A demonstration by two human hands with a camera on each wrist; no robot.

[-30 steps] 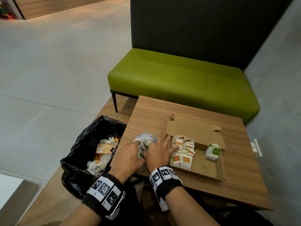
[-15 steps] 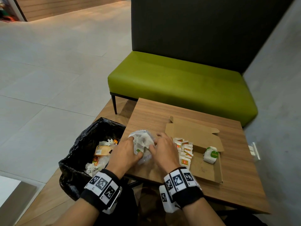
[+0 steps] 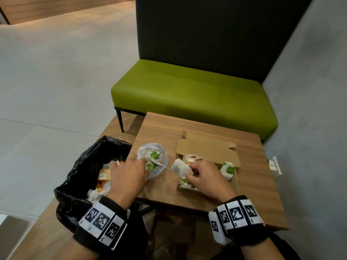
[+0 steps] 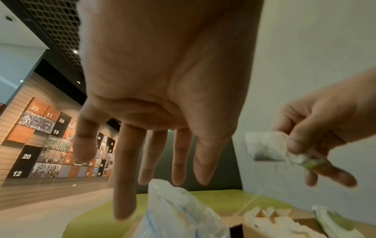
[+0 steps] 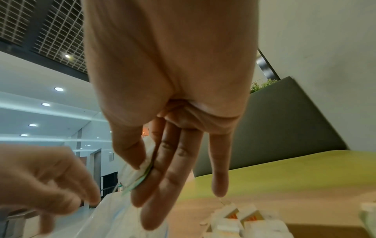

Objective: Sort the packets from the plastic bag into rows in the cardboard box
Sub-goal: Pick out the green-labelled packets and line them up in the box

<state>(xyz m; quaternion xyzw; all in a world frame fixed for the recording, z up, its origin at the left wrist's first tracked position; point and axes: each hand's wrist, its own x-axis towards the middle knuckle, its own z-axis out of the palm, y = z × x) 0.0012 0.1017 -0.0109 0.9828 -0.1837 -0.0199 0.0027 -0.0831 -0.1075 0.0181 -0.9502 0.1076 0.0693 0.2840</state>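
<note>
A clear plastic bag (image 3: 152, 158) of green-labelled packets lies on the wooden table (image 3: 253, 184), left of the open cardboard box (image 3: 208, 150). My left hand (image 3: 140, 166) reaches into the bag's mouth with its fingers (image 4: 124, 185) straight, holding nothing. My right hand (image 3: 188, 173) pinches a white packet (image 3: 179, 167) between thumb and forefinger over the box's near left corner; a thin string trails from it towards the bag. Orange-labelled packets (image 3: 191, 158) stand in rows in the box, and a small stack of green-labelled ones (image 3: 227, 169) sits at its right.
A black bin bag (image 3: 80, 166) full of rubbish stands against the table's left edge. A green bench (image 3: 187, 94) with a dark back lies beyond the table, and a grey wall (image 3: 309, 119) runs along the right.
Both hands were on the plastic bag. My right hand has drawn a white packet out and moved right, over the box. My left hand stays at the bag.
</note>
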